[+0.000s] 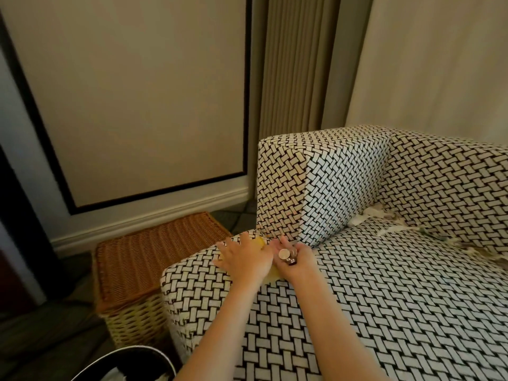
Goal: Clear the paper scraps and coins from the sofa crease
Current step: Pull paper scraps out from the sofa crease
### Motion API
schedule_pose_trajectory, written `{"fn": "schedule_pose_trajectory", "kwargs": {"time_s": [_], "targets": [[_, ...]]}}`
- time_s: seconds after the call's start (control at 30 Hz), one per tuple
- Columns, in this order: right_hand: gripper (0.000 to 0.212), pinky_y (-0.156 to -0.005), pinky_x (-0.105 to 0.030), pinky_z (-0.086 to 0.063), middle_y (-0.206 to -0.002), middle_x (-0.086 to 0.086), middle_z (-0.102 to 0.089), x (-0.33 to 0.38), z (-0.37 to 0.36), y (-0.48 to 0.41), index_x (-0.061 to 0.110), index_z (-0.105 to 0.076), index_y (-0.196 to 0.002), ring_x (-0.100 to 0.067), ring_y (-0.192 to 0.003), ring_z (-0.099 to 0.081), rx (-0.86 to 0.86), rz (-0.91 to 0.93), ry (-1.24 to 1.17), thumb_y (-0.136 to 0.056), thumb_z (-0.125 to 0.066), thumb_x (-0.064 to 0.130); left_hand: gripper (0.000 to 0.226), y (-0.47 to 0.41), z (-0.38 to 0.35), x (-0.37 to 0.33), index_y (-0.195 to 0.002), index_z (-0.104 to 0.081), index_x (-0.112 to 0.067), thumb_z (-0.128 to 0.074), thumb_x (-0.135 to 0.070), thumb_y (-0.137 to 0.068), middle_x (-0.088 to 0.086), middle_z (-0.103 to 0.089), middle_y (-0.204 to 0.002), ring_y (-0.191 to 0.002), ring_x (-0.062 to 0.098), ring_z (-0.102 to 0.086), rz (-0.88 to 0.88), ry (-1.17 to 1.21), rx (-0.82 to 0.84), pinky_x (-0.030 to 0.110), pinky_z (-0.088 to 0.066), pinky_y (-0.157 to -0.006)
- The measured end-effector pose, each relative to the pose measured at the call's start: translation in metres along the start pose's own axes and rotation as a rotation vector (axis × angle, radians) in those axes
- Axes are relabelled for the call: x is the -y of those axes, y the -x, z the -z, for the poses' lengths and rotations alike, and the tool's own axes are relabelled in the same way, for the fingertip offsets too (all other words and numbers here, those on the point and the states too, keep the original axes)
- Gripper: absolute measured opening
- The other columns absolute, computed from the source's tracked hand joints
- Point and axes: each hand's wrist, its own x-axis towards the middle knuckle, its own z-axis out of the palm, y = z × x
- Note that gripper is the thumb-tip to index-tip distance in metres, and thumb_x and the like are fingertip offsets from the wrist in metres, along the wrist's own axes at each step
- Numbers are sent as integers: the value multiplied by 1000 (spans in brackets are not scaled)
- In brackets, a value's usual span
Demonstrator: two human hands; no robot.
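Note:
My right hand (295, 259) lies palm up at the front left corner of the patterned sofa seat (384, 298), cupped around several coins (287, 255). My left hand (244, 257) rests flat, fingers spread, on a yellow sheet or cloth (270, 274) that shows only at its edges. White paper scraps (376, 214) lie in the crease between the seat and the backrest, and more scraps (478, 247) trail to the right along the same crease.
The sofa armrest (302, 188) stands just behind my hands. A wicker basket with a closed brown lid (154, 248) sits on the floor left of the sofa. A dark-rimmed round bin (129, 364) is at the bottom left. Curtains hang behind.

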Motion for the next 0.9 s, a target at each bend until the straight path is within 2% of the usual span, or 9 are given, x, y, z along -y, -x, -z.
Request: {"fn": "schedule_pose_trajectory", "kwargs": {"time_s": [0.1,0.23,0.33,0.43,0.57,0.67,0.73,0.8,0.9], "targets": [[44,-108,-39,-37,-137,-18,-46,4,-1,6,-2,-37,-137,-31,-130,-41,3,-5,-26,-102,-23,21,70,-5,0,4,-147,-20,-19,-38,-54,-90,13,-7,-157,-144,34,5,61,-62,73,59,-1,-113],[43,-105,-39,-39,-137,-17,-46,10,-1,12,0,-35,-138,-32,-130,-41,-13,-7,-88,-101,-21,15,90,-12,0,-3,-147,-21,-18,-39,-74,-78,13,-15,-155,-144,35,-5,93,-150,116,61,-3,-111],[43,-111,-37,-33,-141,-16,-43,12,-3,22,-2,-36,-137,-30,-133,-37,-23,13,-102,-101,-19,15,95,-17,1,-5,-146,-21,-19,-49,-73,-73,13,-16,-155,-143,35,-9,96,-193,148,62,-3,-110],[41,-108,-40,-36,-136,-15,-47,11,-7,28,-1,-37,-136,-31,-130,-41,-31,14,-50,-101,-22,14,86,-22,3,-1,-142,-32,-24,-54,-68,-72,11,-28,-149,-139,33,-20,88,-62,136,59,-6,-112],[41,-100,-44,-41,-134,-16,-48,3,-22,41,1,-34,-139,-34,-126,-44,0,8,66,-99,-26,12,58,-26,9,10,-124,-46,-33,-57,-57,-73,4,-45,-134,-127,29,-34,41,365,112,46,-21,-110],[38,-108,-44,-36,-132,-16,-50,-5,-39,59,-1,-32,-136,-35,-128,-42,54,38,122,-100,-28,10,38,-27,12,16,-98,-50,-40,-57,-56,-64,-1,-53,-118,-114,27,-44,27,597,157,47,-33,-102],[37,-107,-44,-36,-123,-18,-54,-11,-47,69,-2,-32,-135,-35,-127,-43,83,29,131,-99,-28,8,39,-27,15,18,-83,-54,-38,-56,-58,-50,-3,-60,-105,-104,26,-53,21,739,186,50,-40,-97],[35,-107,-45,-36,-116,-19,-55,-17,-53,75,-3,-34,-132,-36,-127,-43,98,19,121,-99,-28,8,29,-29,17,21,-79,-58,-34,-57,-50,-55,-4,-62,-95,-97,24,-56,-17,820,185,52,-42,-94],[31,-108,-46,-35,-127,-19,-52,-24,-59,82,-9,-38,-123,-37,-128,-42,110,-2,93,-99,-27,7,9,-29,28,25,-72,-60,-27,-52,-30,-68,-1,-61,-87,-95,26,-56,-91,915,191,47,-44,-90]]}}
